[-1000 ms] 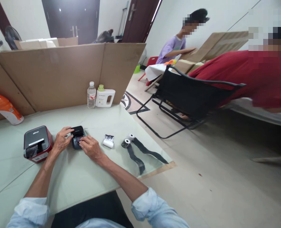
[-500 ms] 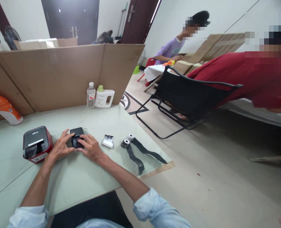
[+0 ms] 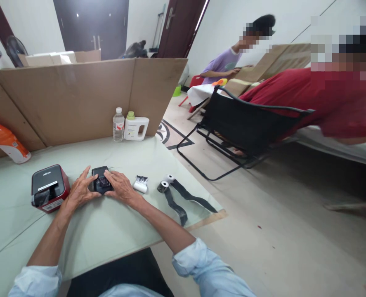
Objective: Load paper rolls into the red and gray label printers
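A small black box-shaped device (image 3: 101, 180), which looks like a portable printer, lies on the table between my hands. Its front half has a dark, glossy, see-through-looking part. My left hand (image 3: 81, 190) grips its left side, thumb low and index finger near the top. On the other side, my right hand (image 3: 121, 186) curves round the right edge, with fingertips at the upper right and the thumb at the lower edge. To the left stands a larger black-and-red label printer (image 3: 50, 186). Just right of my right hand lies a small white roll (image 3: 140, 186) with a black-and-white end.
Two rolls with black strips unwound (image 3: 178, 208) lie near the table's right corner. A water bottle (image 3: 119, 126), a white jug (image 3: 136, 128) and an orange bottle (image 3: 8, 138) stand before a cardboard screen (image 3: 77, 99). Beyond are a black chair (image 3: 247, 123) and other people.
My right fingers have shifted from over the device's dark part to its upper right edge, uncovering that part. My left hand has barely moved.
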{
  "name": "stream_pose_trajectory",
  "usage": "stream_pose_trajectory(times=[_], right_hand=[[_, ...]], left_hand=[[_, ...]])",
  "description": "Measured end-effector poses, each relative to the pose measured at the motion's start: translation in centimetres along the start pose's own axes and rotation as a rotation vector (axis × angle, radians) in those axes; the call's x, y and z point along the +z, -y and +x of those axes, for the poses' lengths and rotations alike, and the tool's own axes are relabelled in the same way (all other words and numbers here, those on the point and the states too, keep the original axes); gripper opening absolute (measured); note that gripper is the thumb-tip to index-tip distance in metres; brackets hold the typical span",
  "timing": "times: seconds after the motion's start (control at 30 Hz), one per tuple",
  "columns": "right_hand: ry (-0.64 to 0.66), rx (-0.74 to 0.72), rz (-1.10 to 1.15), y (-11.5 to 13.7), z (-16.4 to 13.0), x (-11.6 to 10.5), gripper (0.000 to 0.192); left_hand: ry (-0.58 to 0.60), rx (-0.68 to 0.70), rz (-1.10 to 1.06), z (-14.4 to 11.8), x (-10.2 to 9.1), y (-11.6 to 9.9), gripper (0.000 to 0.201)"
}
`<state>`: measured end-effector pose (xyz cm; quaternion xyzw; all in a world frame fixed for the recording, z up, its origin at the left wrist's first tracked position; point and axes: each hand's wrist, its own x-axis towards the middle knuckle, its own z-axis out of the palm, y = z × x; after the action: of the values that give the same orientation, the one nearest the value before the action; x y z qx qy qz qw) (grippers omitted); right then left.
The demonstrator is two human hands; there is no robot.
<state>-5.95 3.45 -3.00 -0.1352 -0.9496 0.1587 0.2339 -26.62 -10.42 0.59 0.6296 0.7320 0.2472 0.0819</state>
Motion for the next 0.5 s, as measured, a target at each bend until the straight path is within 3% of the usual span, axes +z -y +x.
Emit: stream_pose_trajectory(times=[0.27, 0.5], right_hand=[[-0.004, 0.000, -0.022, 0.4, -0.3, 0.6, 0.086], [-0.066, 0.024, -0.017, 1.1, -0.7, 1.6, 0.093]], left_hand=[[0.021, -0.024, 0.039, -0.2, 0.0, -0.2, 0.082], [0.001, -0.027, 0.021, -0.5, 0.5, 0.1, 0.090]])
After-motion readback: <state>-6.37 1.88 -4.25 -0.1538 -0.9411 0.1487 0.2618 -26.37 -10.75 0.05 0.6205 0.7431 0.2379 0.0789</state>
